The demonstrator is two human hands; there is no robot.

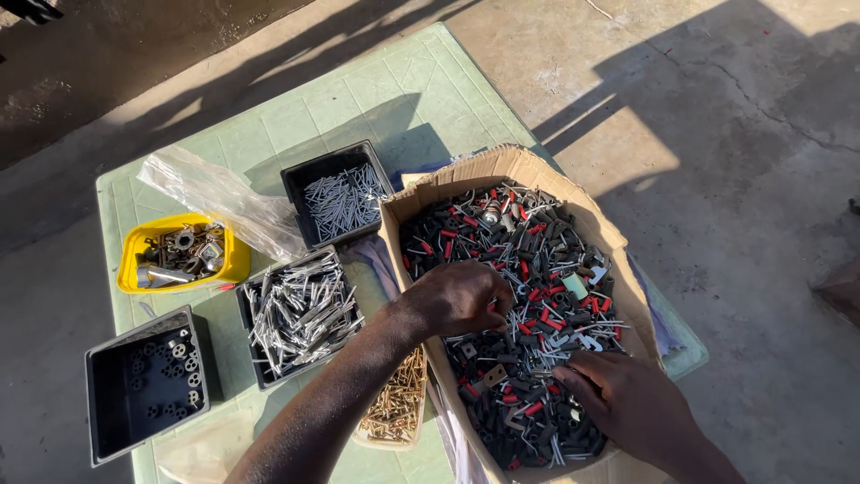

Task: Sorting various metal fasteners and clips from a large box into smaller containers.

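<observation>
Left hand point(457, 298) curled, fingertips buried in mixed black, red and silver small parts point(528, 269); whether anything pinched, cannot tell. Right hand point(618, 399) flat-ish, fingers loosely spread, resting on same heap nearer camera. Both inside open brown cardboard box point(430, 193) on pale green table point(358, 90). Black tray of silver pins point(300, 309) just left.

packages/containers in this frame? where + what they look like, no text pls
Cardboard box: right side of table, open, brown, full of black, red and metal small parts; both hands in it.
Clear plastic bag: upper left, crumpled.
Yellow tub: left, metal parts inside.
Three black square bins: back, middle, front left.
Pale tray: near edge, brass pieces.
No labels, signs or screens visible.
</observation>
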